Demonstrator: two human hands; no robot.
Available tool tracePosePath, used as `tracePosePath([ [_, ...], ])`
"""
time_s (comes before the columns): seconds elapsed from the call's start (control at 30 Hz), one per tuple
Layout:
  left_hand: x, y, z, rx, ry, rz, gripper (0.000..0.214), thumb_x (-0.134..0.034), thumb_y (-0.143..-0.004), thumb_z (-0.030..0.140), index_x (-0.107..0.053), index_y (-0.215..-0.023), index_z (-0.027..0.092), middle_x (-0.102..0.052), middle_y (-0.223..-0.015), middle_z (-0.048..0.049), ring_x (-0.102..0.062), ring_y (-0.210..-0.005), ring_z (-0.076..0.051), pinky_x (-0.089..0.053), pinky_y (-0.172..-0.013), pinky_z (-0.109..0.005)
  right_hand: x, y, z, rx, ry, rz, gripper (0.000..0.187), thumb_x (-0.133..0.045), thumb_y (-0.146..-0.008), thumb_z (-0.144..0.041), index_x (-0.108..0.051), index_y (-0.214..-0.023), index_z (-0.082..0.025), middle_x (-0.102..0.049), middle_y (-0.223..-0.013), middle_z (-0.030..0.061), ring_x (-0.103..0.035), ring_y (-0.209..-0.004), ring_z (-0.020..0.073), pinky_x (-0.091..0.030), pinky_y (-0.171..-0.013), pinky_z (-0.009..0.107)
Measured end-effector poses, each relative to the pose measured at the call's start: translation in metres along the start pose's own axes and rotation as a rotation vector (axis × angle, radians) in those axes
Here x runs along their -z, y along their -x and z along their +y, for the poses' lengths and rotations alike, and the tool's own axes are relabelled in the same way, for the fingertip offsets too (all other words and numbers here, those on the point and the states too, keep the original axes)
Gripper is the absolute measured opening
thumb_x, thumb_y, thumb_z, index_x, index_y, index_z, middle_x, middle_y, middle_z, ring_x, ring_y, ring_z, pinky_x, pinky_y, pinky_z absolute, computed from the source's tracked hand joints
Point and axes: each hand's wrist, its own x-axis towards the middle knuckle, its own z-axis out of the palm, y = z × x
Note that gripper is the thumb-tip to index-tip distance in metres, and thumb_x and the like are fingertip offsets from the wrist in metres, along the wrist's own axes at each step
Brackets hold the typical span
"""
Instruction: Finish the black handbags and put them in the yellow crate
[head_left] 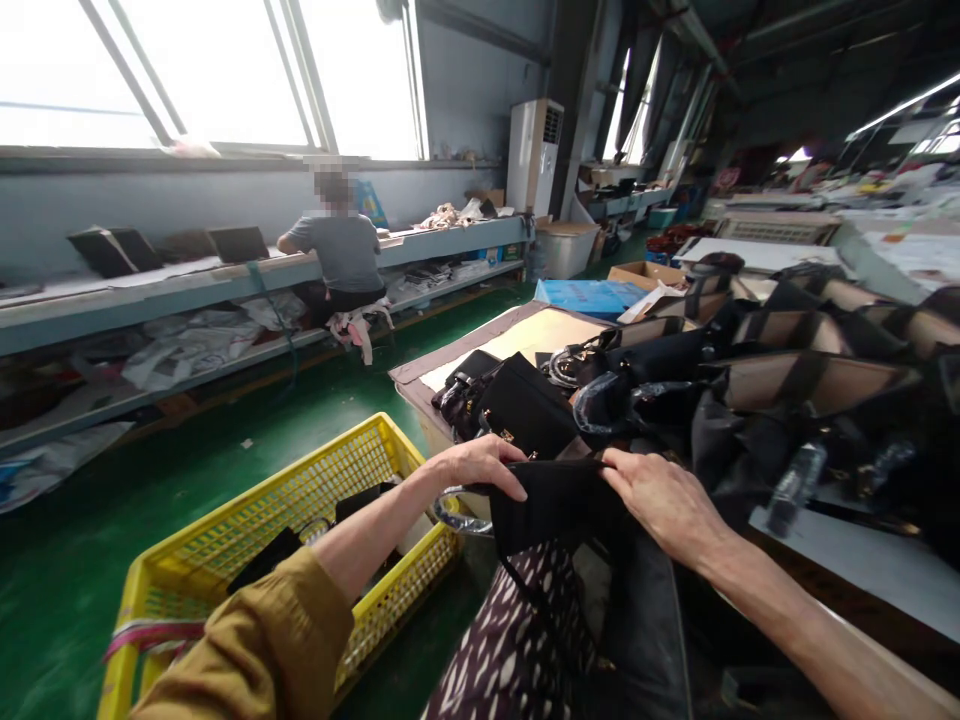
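Note:
A black handbag (pixel 559 505) hangs between my two hands, above my lap. My left hand (pixel 484 465) grips its upper left edge, the thumb on the near face and the fingers over the top. At the upper right corner, my right hand (pixel 667 500) pinches the edge between thumb and fingers. A plastic-wrapped handle (pixel 461 515) loops out on the left, below my left hand. Just beyond lies another black bag (pixel 529 405) with small gold-coloured fittings. What the bag holds inside is hidden.
A yellow plastic crate (pixel 382 430) holding black items stands on the green floor (pixel 315 420) at my left. Several black bags with tan interiors (pixel 817 380) crowd the right. A person (pixel 337 245) sits at the long bench (pixel 270 270) by the windows. A blue box (pixel 589 295) lies ahead.

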Motion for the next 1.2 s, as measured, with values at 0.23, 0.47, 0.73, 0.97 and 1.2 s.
tracePosePath([
  [0.23,0.049,-0.025,0.021,0.069,0.013,-0.160,0.031,-0.074,-0.051,0.025,-0.067,-0.080,0.016,-0.064,-0.069,0.0020,-0.059,-0.059,-0.013,-0.048,-0.054,-0.020,0.013,-0.009,-0.005,-0.074,-0.294,0.015,0.020,-0.035,-0.084,-0.029,-0.051,-0.075,-0.023,-0.064,-0.074,0.0028,-0.060,-0.072,0.0184,-0.032,-0.058,0.026],
  [0.47,0.049,-0.048,0.021,0.147,0.009,-0.269,0.028,-0.074,-0.050,0.021,-0.067,-0.077,0.015,-0.065,-0.067,0.0012,-0.060,-0.057,-0.013,-0.048,-0.054,-0.021,-0.008,0.000,-0.001,-0.083,-0.565,-0.061,0.024,-0.035,-0.079,-0.032,-0.055,-0.076,-0.020,-0.061,-0.065,0.0006,-0.057,-0.067,0.0168,-0.036,-0.058,0.025],
  [0.73,-0.021,-0.011,-0.058,0.298,0.183,-0.510,0.030,-0.076,-0.050,0.022,-0.067,-0.079,0.016,-0.064,-0.069,0.0020,-0.059,-0.058,-0.014,-0.047,-0.057,-0.023,-0.085,0.075,-0.005,-0.119,-0.748,-0.203,0.033,-0.041,-0.075,-0.037,-0.064,-0.095,-0.024,-0.069,-0.092,0.0031,-0.061,-0.088,0.0228,-0.044,-0.071,0.027],
  [0.97,-0.035,0.007,-0.066,0.196,0.216,-0.350,0.041,-0.077,-0.052,0.040,-0.067,-0.083,0.016,-0.062,-0.072,0.0013,-0.055,-0.064,-0.012,-0.044,-0.062,-0.020,-0.081,0.084,-0.005,-0.115,-0.694,-0.238,0.034,-0.039,-0.078,-0.039,-0.064,-0.097,-0.026,-0.069,-0.092,0.0014,-0.061,-0.092,0.0221,-0.044,-0.072,0.026],
  [1.2,-0.037,0.011,-0.068,0.162,0.145,-0.233,0.039,-0.065,-0.066,0.050,-0.067,-0.084,0.016,-0.062,-0.073,0.0012,-0.054,-0.067,-0.011,-0.042,-0.066,-0.019,-0.077,0.086,-0.010,-0.109,-0.690,-0.252,0.034,-0.039,-0.079,-0.039,-0.063,-0.099,-0.026,-0.069,-0.094,0.0000,-0.060,-0.093,0.0217,-0.045,-0.072,0.026],
])
